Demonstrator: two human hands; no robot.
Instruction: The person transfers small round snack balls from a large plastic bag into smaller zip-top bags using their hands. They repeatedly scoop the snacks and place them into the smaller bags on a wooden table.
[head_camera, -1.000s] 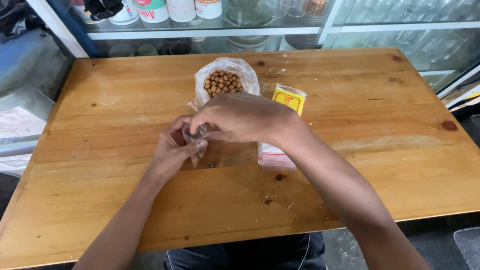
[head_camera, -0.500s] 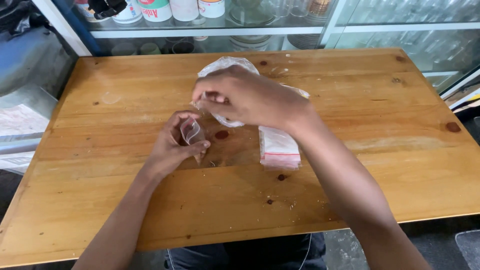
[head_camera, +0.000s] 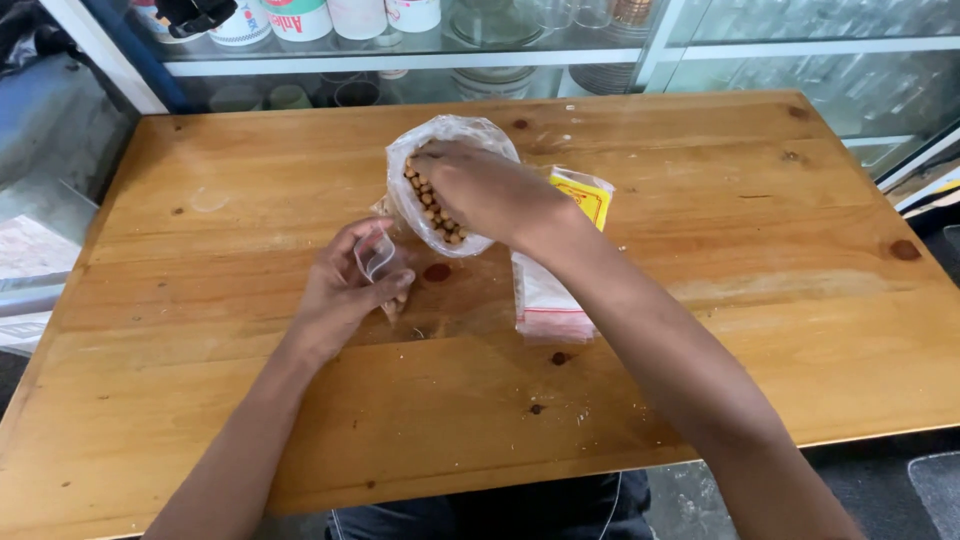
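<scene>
Small clear pouch (head_camera: 377, 256) held open, clear bag of nuts (head_camera: 440, 205) upright behind

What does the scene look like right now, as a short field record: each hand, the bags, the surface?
left hand: holds a small clear plastic pouch, mouth open
right hand: fingers inside the large clear plastic bag of round tan nuts
large bag: lies on the table, mouth open toward the person
beside it: a stack of flat clear pouches with a yellow label, under the right forearm
surface: brown wooden table
background: glass shelves with jars and cups
</scene>
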